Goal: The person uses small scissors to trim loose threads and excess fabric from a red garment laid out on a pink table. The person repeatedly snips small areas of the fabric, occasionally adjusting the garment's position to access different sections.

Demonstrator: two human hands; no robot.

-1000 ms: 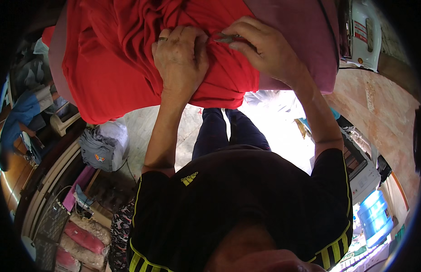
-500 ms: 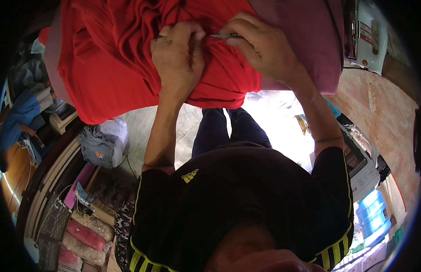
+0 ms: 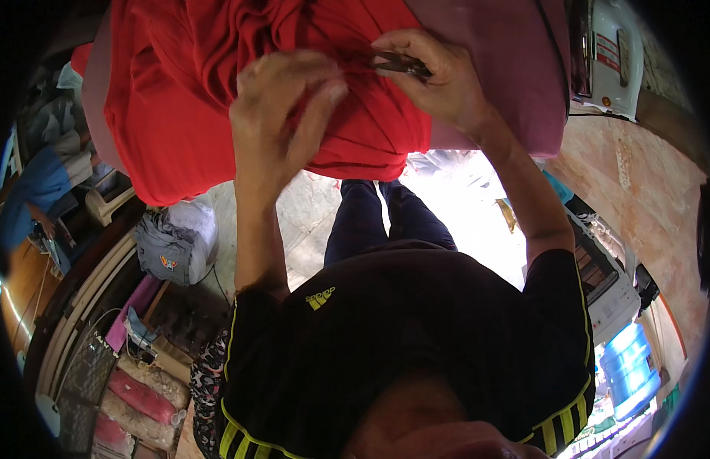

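Over the rumpled red cloth (image 3: 167, 134) on the mauve padded surface (image 3: 512, 92), the right hand (image 3: 451, 86) gripped small, dark metal snips (image 3: 406, 66); the blurred left hand (image 3: 272, 122) seemed open-fingered. Clean snipping likely called for tauter cloth.

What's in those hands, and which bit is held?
The right hand holds small snips by the handle end. Whether the blurred left hand holds anything, I can't tell.

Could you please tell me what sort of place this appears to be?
Possibly a small garment workroom, perhaps in a home: red cloth lies over a mauve-covered table, the right hand holds small metal snips, and a white appliance shows at upper right.
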